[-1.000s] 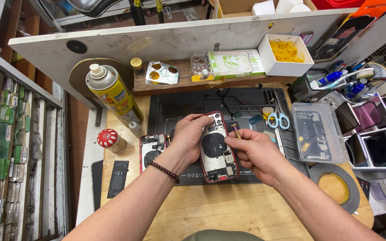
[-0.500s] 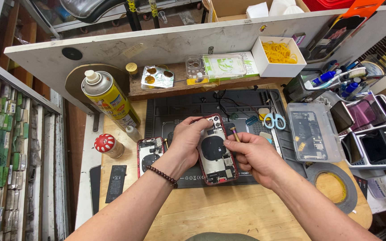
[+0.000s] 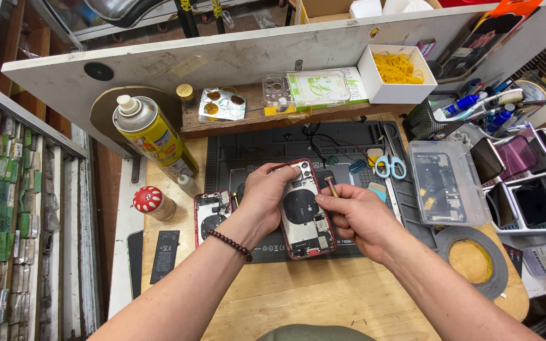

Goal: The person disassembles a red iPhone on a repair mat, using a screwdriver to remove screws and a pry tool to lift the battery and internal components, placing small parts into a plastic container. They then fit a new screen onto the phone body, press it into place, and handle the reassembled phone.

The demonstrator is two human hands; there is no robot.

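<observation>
On the ribbed grey mat [image 3: 241,151], left hand [image 3: 266,196] grips the opened red-framed phone [image 3: 304,215] (glossy black coil disc inside), right hand [image 3: 355,215] pinches a brass-tipped screwdriver [image 3: 331,185].

A wooden workbench [image 3: 323,303] with a pale grain fills the lower middle, and a dark grey work mat [image 3: 241,151] lies on it. Behind the bench a scuffed white board [image 3: 235,60] runs across as a low back wall, with a narrow wooden shelf [image 3: 235,123] at its foot. On the left a white rack [image 3: 7,208] with upright slots holds rows of small green and grey packets. On the right stands a white tray rack [image 3: 538,183] with dark compartments, near a black mesh basket [image 3: 428,123]. The light is even and bright, with soft shadows
</observation>
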